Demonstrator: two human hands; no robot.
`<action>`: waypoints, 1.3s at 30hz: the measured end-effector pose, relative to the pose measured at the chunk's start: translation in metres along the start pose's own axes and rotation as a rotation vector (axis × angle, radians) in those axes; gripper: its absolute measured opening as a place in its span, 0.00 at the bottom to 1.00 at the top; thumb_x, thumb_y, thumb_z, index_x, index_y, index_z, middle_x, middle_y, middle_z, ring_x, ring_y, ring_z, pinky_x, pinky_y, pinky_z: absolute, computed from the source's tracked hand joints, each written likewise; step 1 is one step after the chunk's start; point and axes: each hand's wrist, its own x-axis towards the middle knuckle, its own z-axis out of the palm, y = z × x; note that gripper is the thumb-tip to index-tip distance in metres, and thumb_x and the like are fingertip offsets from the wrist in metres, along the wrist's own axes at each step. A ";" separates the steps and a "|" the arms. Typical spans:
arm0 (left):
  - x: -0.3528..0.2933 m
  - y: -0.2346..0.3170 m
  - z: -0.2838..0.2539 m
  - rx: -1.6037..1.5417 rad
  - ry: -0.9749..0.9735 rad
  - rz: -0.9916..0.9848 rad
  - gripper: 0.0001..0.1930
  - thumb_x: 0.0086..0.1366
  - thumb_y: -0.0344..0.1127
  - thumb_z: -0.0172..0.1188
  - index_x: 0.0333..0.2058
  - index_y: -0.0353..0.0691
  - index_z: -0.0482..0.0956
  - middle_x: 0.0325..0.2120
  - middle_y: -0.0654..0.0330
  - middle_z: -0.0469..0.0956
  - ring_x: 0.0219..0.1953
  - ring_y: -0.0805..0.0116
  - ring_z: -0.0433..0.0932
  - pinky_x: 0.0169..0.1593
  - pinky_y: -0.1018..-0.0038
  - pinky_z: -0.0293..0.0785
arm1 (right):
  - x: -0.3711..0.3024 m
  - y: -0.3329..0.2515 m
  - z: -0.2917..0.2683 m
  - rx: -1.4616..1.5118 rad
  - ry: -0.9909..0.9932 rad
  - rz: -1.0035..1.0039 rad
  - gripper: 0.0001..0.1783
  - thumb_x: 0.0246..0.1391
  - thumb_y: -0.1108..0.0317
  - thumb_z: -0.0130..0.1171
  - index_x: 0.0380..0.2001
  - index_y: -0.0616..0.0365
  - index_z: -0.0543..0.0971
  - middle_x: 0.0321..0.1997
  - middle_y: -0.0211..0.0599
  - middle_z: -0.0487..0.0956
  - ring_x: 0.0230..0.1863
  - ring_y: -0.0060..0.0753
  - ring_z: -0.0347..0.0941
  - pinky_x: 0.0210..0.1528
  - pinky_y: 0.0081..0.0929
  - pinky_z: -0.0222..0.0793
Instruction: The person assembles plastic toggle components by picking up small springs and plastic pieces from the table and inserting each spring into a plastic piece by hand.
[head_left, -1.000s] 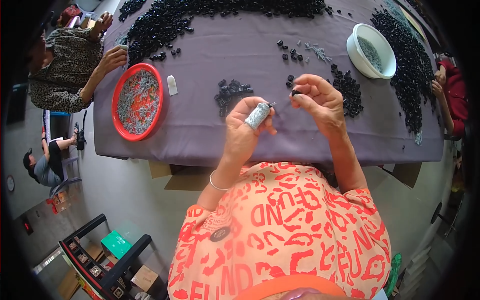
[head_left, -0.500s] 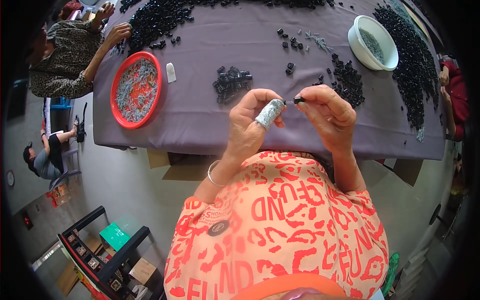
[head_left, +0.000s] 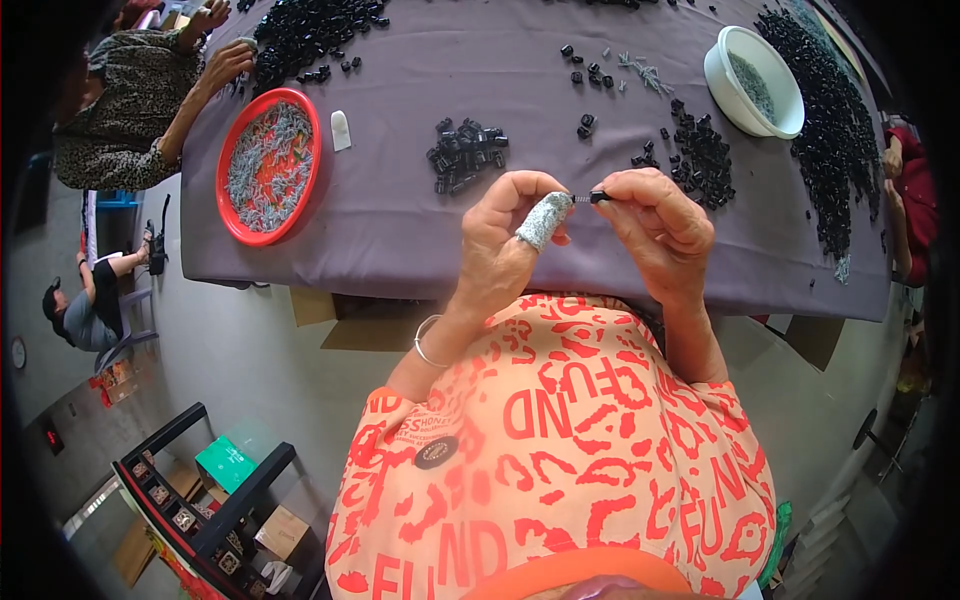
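Observation:
In front of my chest, both hands are raised above the table's near edge. My left hand (head_left: 495,235) is closed in a pinch, with a grey speckled cover (head_left: 544,221) over its thumb. Its fingertips hold a small dark part, mostly hidden, at one end of a thin coil spring (head_left: 582,199). At the spring's other end is a small black plastic piece (head_left: 599,196), pinched by the thumb and forefinger of my right hand (head_left: 665,225). Just beyond my left hand lies a loose pile of similar black pieces (head_left: 465,155); another pile (head_left: 702,150) lies beyond my right hand.
On the left of the purple-grey tablecloth (head_left: 400,85) stands a red round tray (head_left: 224,170) of small grey springs. A white bowl (head_left: 714,80) of springs stands at right, beside a long heap of black pieces (head_left: 835,170). A co-worker's hand (head_left: 228,65) reaches in at far left.
The view has shifted slightly. Both hands keep their pinches, with the spring still between them; the black piece shows slightly differently at my right fingertips.

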 end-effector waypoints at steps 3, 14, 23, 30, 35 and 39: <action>0.000 -0.003 -0.003 0.026 -0.025 0.012 0.06 0.63 0.27 0.55 0.38 0.33 0.72 0.30 0.63 0.75 0.30 0.80 0.73 0.33 0.81 0.75 | -0.002 0.001 0.000 0.035 0.006 0.024 0.11 0.44 0.88 0.59 0.32 0.65 0.76 0.34 0.38 0.77 0.36 0.24 0.72 0.36 0.18 0.69; 0.003 -0.003 -0.004 -0.073 -0.034 -0.042 0.06 0.63 0.28 0.55 0.38 0.32 0.72 0.28 0.61 0.75 0.28 0.78 0.73 0.32 0.79 0.76 | -0.006 0.002 0.003 0.068 0.014 0.112 0.17 0.46 0.88 0.56 0.42 0.68 0.72 0.39 0.37 0.74 0.40 0.23 0.71 0.44 0.19 0.68; 0.005 -0.005 -0.004 -0.132 -0.017 -0.058 0.06 0.64 0.28 0.54 0.37 0.32 0.72 0.28 0.60 0.75 0.28 0.78 0.73 0.31 0.79 0.76 | -0.005 -0.002 0.009 0.358 0.112 0.362 0.13 0.51 0.85 0.52 0.41 0.67 0.72 0.38 0.38 0.74 0.36 0.22 0.70 0.40 0.19 0.68; 0.005 -0.006 -0.005 -0.171 -0.010 -0.076 0.06 0.63 0.27 0.54 0.37 0.32 0.72 0.28 0.60 0.75 0.28 0.77 0.73 0.30 0.79 0.76 | -0.006 0.005 0.006 0.346 0.036 0.221 0.13 0.52 0.85 0.52 0.42 0.66 0.70 0.38 0.36 0.75 0.39 0.21 0.71 0.44 0.20 0.68; 0.006 -0.007 -0.006 -0.181 -0.021 -0.064 0.06 0.63 0.27 0.54 0.37 0.31 0.72 0.28 0.60 0.75 0.27 0.77 0.73 0.30 0.79 0.76 | -0.010 0.002 0.014 0.276 0.140 0.267 0.16 0.48 0.89 0.54 0.42 0.66 0.71 0.37 0.35 0.73 0.39 0.21 0.71 0.46 0.20 0.67; 0.006 -0.007 -0.006 -0.175 -0.014 -0.070 0.06 0.63 0.27 0.55 0.37 0.31 0.72 0.28 0.60 0.75 0.27 0.77 0.73 0.30 0.80 0.75 | -0.009 0.010 0.006 0.202 0.049 0.179 0.16 0.47 0.89 0.54 0.40 0.67 0.72 0.36 0.35 0.73 0.40 0.22 0.70 0.45 0.20 0.67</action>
